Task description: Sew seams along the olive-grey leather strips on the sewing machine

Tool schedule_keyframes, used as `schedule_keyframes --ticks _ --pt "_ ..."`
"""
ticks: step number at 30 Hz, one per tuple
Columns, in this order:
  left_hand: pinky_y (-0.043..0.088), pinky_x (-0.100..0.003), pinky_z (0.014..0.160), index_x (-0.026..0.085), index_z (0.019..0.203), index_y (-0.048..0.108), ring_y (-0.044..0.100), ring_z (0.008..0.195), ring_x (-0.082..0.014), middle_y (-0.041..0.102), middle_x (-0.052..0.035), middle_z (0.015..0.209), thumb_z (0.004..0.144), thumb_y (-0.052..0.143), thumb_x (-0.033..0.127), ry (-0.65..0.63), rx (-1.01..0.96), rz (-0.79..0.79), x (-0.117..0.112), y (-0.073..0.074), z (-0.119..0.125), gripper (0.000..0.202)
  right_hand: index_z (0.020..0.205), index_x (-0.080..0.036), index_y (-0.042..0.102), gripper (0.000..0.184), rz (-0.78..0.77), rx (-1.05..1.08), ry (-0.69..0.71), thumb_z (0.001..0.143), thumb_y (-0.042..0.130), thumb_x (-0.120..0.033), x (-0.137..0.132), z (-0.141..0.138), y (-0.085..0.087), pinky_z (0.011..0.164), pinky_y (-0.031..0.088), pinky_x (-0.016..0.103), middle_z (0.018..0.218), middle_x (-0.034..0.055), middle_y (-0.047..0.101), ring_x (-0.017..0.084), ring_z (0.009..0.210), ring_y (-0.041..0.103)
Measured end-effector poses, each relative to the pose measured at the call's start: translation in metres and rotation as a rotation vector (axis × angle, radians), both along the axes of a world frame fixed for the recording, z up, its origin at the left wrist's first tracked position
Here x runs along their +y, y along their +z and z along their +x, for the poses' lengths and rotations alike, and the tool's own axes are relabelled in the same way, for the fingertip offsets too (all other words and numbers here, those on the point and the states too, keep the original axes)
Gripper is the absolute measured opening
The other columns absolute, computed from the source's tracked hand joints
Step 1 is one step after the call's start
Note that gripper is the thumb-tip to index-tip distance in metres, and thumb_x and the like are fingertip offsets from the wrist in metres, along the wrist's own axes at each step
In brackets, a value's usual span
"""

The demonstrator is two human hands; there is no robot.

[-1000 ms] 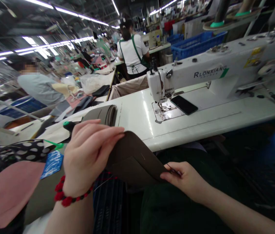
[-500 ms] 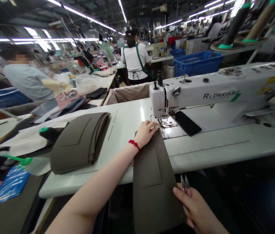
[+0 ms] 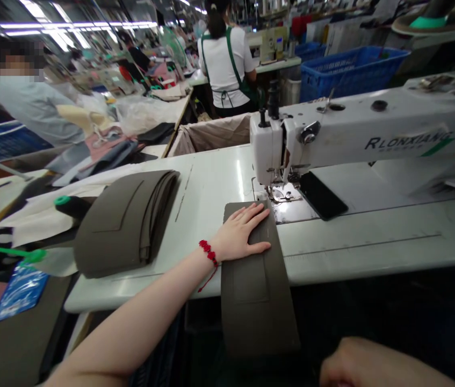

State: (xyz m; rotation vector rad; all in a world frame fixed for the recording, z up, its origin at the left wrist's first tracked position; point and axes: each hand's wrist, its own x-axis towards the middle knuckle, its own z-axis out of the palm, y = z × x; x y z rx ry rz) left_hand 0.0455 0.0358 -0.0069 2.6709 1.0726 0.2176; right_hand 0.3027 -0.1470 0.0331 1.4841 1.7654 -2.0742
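My left hand (image 3: 243, 232) lies flat, fingers stretched out, on a grey-brown fabric piece (image 3: 253, 285) spread on the white sewing table (image 3: 372, 242). The far end of the piece sits just before the presser foot (image 3: 281, 194) of the white sewing machine (image 3: 372, 134); its near end hangs over the table's front edge. My right hand (image 3: 372, 365) shows only in part at the bottom edge, below the table; its fingers are hidden. A red bead bracelet (image 3: 208, 252) circles my left wrist.
A stack of folded grey-brown fabric pieces (image 3: 126, 220) lies left of my hand. A black phone (image 3: 323, 194) rests on the machine bed. A green-capped thread cone (image 3: 70, 205) lies further left. A person in a white shirt (image 3: 227, 59) stands behind; another sits at the far left (image 3: 29, 102).
My left hand slid back from the presser foot and flattened on the fabric, which now lies squarer on the table. My right hand let go of the fabric's edge and dropped lower.
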Motion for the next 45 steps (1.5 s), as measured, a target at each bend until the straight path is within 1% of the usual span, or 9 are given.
schedule_keyframes --ticks 2,6,10,13,19,28,37,41,45 --pt "0.015 -0.044 0.119 0.027 0.151 0.021 0.017 0.145 -0.0262 0.020 -0.0052 0.158 0.085 0.052 0.066 0.005 -0.004 0.002 -0.002 0.000 0.001 0.082 0.067 -0.020 0.063 0.038 0.200 -0.164 0.040 0.085 0.057 -0.052 0.021 0.021 0.000 0.051 0.034 0.024 0.058 -0.0020 0.061 0.013 0.054 0.054" --pt "0.014 -0.041 0.120 0.026 0.151 0.020 0.019 0.145 -0.0222 0.023 -0.0038 0.157 0.092 0.046 0.059 0.014 -0.027 -0.004 -0.003 0.001 0.001 0.072 0.078 -0.021 0.061 0.038 0.699 -0.329 -0.109 0.095 0.043 -0.049 0.080 0.037 -0.009 0.058 0.039 0.026 0.065 -0.0012 0.061 0.014 0.061 0.057" --pt "0.016 -0.041 0.120 0.026 0.150 0.022 0.021 0.144 -0.0218 0.026 -0.0035 0.156 0.092 0.048 0.056 0.011 -0.044 -0.007 -0.002 0.004 -0.001 0.070 0.107 -0.023 0.064 0.023 1.154 -0.265 -0.092 0.095 0.046 -0.030 0.134 0.024 -0.022 0.075 0.046 0.028 0.106 0.0030 0.066 0.017 0.089 0.063" --pt "0.019 -0.044 0.119 0.026 0.148 0.027 0.023 0.144 -0.0244 0.026 -0.0049 0.156 0.089 0.053 0.058 0.001 -0.043 -0.006 0.001 0.006 -0.002 0.072 0.125 -0.027 0.058 0.038 1.305 -0.250 0.090 0.089 0.050 -0.018 0.164 0.009 -0.031 0.082 0.048 0.029 0.130 0.0015 0.059 0.018 0.104 0.062" --pt "0.018 -0.043 0.119 0.022 0.147 0.028 0.024 0.143 -0.0240 0.027 -0.0078 0.155 0.086 0.056 0.058 0.017 -0.079 -0.020 0.005 0.006 0.004 0.077 0.134 -0.026 0.053 0.054 1.353 -0.239 0.352 0.081 0.052 -0.013 0.193 -0.005 -0.040 0.090 0.051 0.035 0.142 -0.0007 0.051 0.021 0.114 0.059" --pt "0.019 -0.047 0.117 0.020 0.137 0.042 0.014 0.146 -0.0292 0.018 -0.0113 0.158 0.073 0.066 0.064 0.073 -0.079 0.006 0.019 0.004 0.008 0.081 0.139 -0.026 0.048 0.063 1.305 -0.265 0.331 0.078 0.046 -0.010 0.193 -0.002 -0.048 0.093 0.051 0.035 0.146 -0.0017 0.045 0.020 0.117 0.058" --pt "0.027 -0.050 0.109 0.023 0.126 0.049 0.026 0.139 -0.0336 0.025 -0.0102 0.156 0.064 0.069 0.070 0.081 -0.061 0.017 0.033 0.005 0.011 0.081 0.140 -0.026 0.046 0.068 1.285 -0.232 0.332 0.075 0.046 -0.007 0.196 -0.003 -0.048 0.093 0.050 0.035 0.146 -0.0004 0.046 0.020 0.119 0.057" --pt "0.027 -0.049 0.109 0.023 0.124 0.050 0.027 0.139 -0.0333 0.028 -0.0085 0.155 0.066 0.067 0.069 0.107 -0.075 0.034 0.032 0.006 0.013 0.076 0.128 -0.025 0.056 0.049 1.347 -0.290 0.276 0.081 0.050 -0.012 0.198 0.005 -0.045 0.082 0.051 0.033 0.129 0.0037 0.061 0.021 0.105 0.064" --pt "0.027 -0.050 0.109 0.023 0.123 0.051 0.027 0.138 -0.0344 0.030 -0.0090 0.153 0.068 0.066 0.069 0.133 -0.093 0.034 0.029 0.006 0.015 0.073 0.105 -0.024 0.063 0.021 1.386 -0.572 0.005 0.091 0.049 -0.031 0.206 0.020 -0.041 0.057 0.045 0.029 0.093 0.0034 0.071 0.020 0.071 0.067"
